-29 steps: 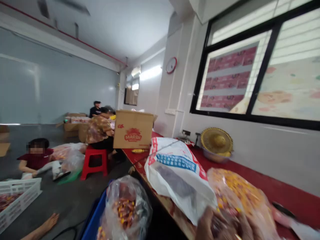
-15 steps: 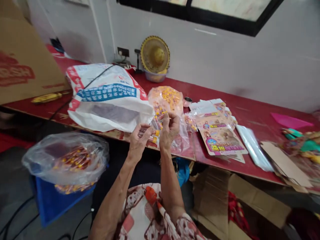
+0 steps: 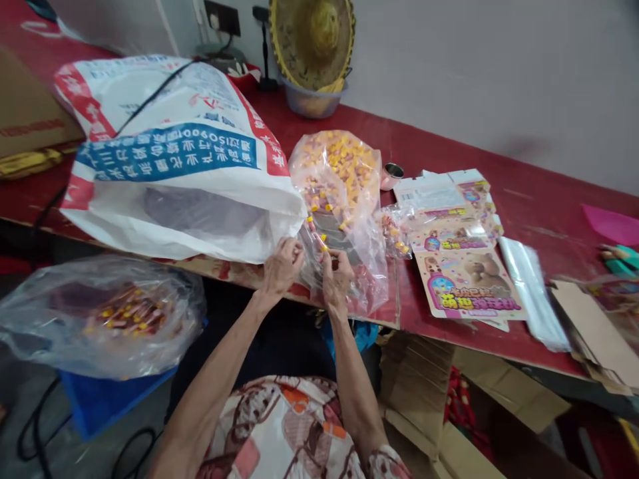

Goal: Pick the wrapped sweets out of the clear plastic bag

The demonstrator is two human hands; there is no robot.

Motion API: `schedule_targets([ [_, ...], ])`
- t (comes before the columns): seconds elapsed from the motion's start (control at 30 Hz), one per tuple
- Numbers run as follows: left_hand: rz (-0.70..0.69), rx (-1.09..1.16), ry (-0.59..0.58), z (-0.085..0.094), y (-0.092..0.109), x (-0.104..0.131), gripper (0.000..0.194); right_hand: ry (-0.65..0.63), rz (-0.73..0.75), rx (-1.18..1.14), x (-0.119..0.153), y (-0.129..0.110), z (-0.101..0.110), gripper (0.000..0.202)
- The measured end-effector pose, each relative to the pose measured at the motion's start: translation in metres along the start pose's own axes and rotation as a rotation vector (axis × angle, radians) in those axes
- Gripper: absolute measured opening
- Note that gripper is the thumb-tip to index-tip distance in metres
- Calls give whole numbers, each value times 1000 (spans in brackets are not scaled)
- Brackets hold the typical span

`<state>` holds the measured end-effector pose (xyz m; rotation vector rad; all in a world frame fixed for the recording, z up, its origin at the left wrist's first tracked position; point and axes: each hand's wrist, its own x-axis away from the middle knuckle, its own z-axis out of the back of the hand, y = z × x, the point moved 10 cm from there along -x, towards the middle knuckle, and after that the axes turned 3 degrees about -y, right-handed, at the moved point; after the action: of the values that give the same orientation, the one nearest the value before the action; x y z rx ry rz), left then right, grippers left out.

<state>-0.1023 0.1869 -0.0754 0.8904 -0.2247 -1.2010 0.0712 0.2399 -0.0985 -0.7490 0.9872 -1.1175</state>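
My left hand point(image 3: 283, 267) is closed, its fingers curled beside the mouth of a white woven sack point(image 3: 219, 219) with blue and red print. Whatever lies inside those fingers is hidden. My right hand point(image 3: 337, 279) pinches the near end of a small tube with yellow ends point(image 3: 319, 241), just above a clear plastic bag point(image 3: 367, 293). Within that bag lies a heap of small yellow-and-red pieces point(image 3: 344, 159). Close to its right side is a smaller clear packet point(image 3: 396, 233) of similar pieces.
Printed cards point(image 3: 464, 283) and a clear plastic sleeve stack point(image 3: 534, 293) lie on the red table point(image 3: 529, 213) to the right. A metal cup point(image 3: 392, 174) and a straw hat point(image 3: 312, 40) stand farther back. Lower left, a plastic bag point(image 3: 44, 326) of tubes rests on a blue bin point(image 3: 110, 399).
The view has tilted down and come closer. Tubes with yellow caps that showed in my left hand are no longer visible there. My right hand has lowered and now pinches one tube.
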Motion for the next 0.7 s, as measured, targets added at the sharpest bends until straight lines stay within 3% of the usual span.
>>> schedule_targets([
  [0.1,-26,97,133,10,4,3,3,38,17,-24,1,-7,-1,36],
  [0.17,30,141,101,0,-2,8,3,12,29,17,2,-7,-9,37],
  [0.27,213,361,15,-17,-21,16,6,-29,-47,-23,3,1,-15,37],
  [0.4,463,760,112,-11,-40,29,28,117,-112,-298,3,-10,1,35],
  [0.47,535,918,154,-7,-37,35,39,177,-113,-412,6,-22,3,34],
  [0.53,557,1068,157,-6,-26,39,44,146,-100,-471,8,-34,-5,34],
  [0.63,522,1207,155,-1,-10,41,47,55,-65,-484,13,-50,-18,36],
  [0.7,493,1242,159,5,-2,40,48,71,-38,-497,15,-59,-13,35],
])
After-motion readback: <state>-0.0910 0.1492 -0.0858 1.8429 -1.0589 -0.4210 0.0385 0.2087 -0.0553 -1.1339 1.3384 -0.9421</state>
